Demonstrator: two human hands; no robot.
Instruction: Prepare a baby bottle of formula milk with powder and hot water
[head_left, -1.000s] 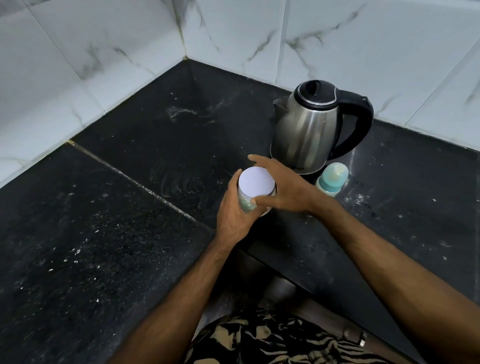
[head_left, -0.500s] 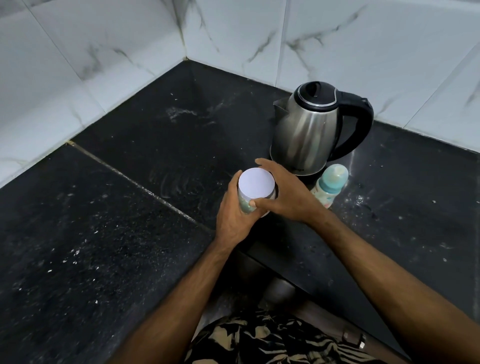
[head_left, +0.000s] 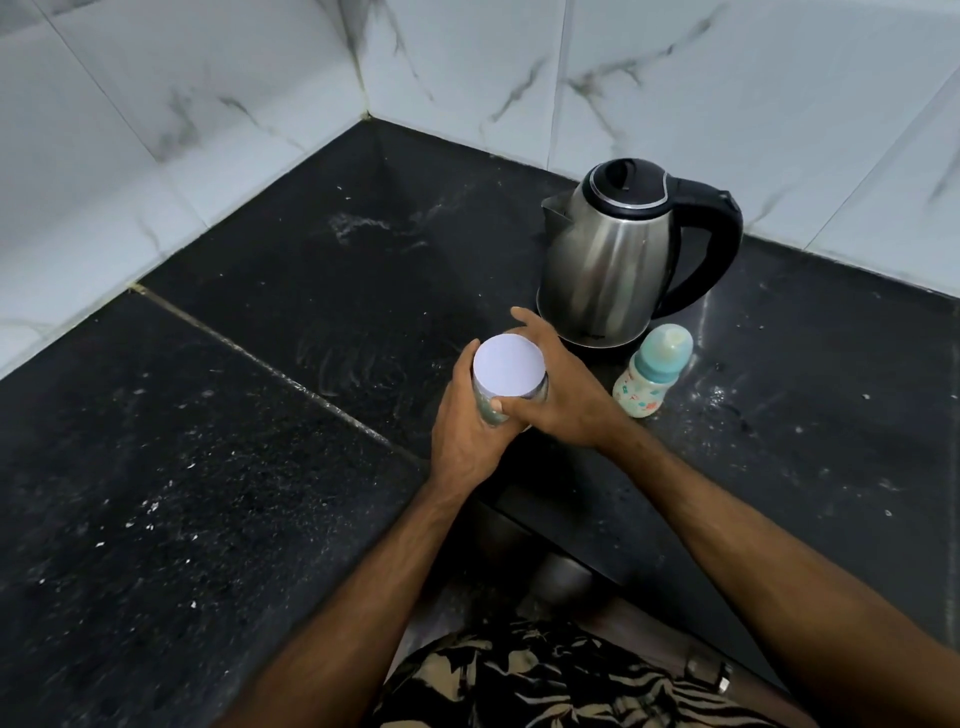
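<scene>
A small jar with a flat white lid (head_left: 509, 370) stands upright near the counter's front edge, held between both hands. My left hand (head_left: 467, 431) wraps its body from the left. My right hand (head_left: 558, 395) curls around the lid rim from the right, thumb at the front. Most of the jar's body is hidden by the fingers. A baby bottle (head_left: 652, 373) with a teal cap and printed body stands to the right, in front of a steel electric kettle (head_left: 613, 270) with a black lid and handle.
The black granite counter (head_left: 260, 441) meets white marble-tiled walls (head_left: 208, 93) in a corner at the back. Pale powder specks and smears lie on the stone. The counter's front edge runs just below my hands, with patterned clothing beneath.
My right hand has shifted slightly around the lid, uncovering more of the baby bottle behind it. The jar and my left hand stay in place.
</scene>
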